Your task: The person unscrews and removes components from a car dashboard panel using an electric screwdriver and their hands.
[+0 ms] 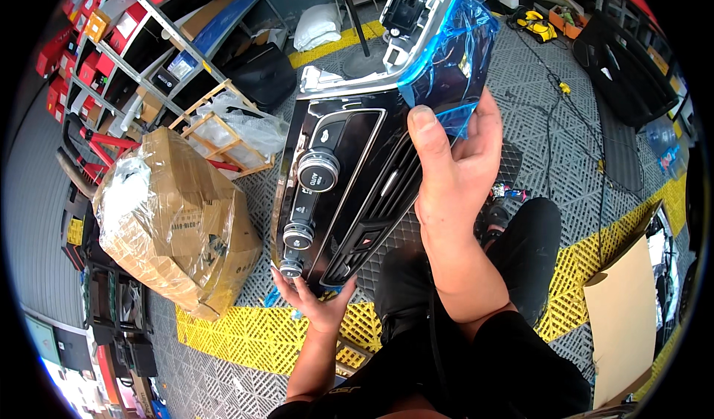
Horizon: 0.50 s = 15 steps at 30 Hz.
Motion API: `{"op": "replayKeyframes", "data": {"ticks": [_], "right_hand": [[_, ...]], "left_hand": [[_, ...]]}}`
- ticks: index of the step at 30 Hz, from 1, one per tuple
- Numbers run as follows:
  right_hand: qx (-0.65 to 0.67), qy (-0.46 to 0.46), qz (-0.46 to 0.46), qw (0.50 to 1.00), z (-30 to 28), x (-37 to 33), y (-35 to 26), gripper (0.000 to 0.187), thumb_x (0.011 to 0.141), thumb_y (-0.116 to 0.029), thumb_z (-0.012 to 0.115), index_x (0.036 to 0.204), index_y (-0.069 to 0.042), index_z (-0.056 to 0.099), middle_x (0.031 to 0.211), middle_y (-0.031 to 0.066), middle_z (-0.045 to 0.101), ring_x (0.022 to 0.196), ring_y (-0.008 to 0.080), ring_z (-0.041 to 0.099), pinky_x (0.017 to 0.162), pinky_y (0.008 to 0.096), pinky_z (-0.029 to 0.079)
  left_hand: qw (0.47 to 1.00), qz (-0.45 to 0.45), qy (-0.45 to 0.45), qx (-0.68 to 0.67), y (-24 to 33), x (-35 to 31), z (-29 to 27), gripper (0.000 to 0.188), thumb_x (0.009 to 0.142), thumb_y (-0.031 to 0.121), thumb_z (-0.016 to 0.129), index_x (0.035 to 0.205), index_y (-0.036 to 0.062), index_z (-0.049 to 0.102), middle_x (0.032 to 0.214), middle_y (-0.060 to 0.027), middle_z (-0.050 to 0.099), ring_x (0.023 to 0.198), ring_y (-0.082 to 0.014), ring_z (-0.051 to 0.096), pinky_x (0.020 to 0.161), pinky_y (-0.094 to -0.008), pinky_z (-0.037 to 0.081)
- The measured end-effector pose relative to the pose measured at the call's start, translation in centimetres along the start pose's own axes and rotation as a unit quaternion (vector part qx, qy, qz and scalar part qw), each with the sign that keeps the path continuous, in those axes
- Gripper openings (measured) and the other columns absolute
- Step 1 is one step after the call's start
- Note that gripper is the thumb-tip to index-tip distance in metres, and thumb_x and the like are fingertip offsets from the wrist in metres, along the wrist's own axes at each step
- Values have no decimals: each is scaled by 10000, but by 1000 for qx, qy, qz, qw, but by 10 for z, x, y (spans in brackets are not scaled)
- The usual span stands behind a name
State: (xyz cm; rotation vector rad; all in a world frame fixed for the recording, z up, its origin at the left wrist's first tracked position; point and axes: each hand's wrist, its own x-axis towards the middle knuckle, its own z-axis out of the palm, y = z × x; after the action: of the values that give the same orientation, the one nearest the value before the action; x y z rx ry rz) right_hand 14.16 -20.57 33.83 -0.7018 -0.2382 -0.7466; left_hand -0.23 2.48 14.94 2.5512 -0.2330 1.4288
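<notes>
A glossy black car dashboard panel (349, 173) with silver-rimmed climate knobs, air vents and a metal-and-plastic frame is held up tilted before me. Blue protective film (450, 55) wraps its upper right part. My right hand (461, 151) grips that filmed side, thumb on the front face, its other fingers mostly hidden behind. Down at the lower end, my left hand (320, 304) is closed around the panel's bottom edge, beside the smallest knob, with fingertips on one side and thumb on the other.
At the left stands a tape-wrapped cardboard box (178, 218), with a metal shelf (156, 32) of red boxes behind it. Cables (561, 99) and a black door panel (621, 69) lie at the right. A flat cardboard piece (621, 315) leans at the lower right.
</notes>
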Motion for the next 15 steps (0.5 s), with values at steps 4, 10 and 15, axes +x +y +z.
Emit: {"op": "replayKeyframes", "data": {"ticks": [4, 10, 15], "right_hand": [[-4, -13, 9, 1000, -7, 1, -3, 696, 905, -120, 802, 1430, 82, 392, 1278, 140, 592, 1129, 162, 601, 992, 316, 497], [4, -28, -9, 1000, -11, 3, -12, 691, 922, -126, 784, 1444, 75, 378, 1268, 120, 590, 1117, 148, 595, 989, 307, 487], [23, -47, 3, 999, -10, 1, -16, 759, 883, -105, 823, 1459, 57, 357, 1263, 107, 590, 1121, 148, 594, 995, 309, 492]], "left_hand": [[1000, 0, 8, -5, 4, -1, 3, 1284, 635, 427, 982, 1624, 89, 235, 1630, -326, 167, 1496, -520, 244, 1170, -610, 321], [1000, 7, 24, 10, 8, 1, 1, 1293, 628, 440, 986, 1624, 95, 237, 1628, -330, 167, 1490, -524, 259, 1157, -603, 346], [1000, 6, 14, -6, 13, 9, -7, 1316, 620, 364, 1002, 1644, 185, 195, 1607, -349, 147, 1473, -555, 265, 1147, -640, 338]]}}
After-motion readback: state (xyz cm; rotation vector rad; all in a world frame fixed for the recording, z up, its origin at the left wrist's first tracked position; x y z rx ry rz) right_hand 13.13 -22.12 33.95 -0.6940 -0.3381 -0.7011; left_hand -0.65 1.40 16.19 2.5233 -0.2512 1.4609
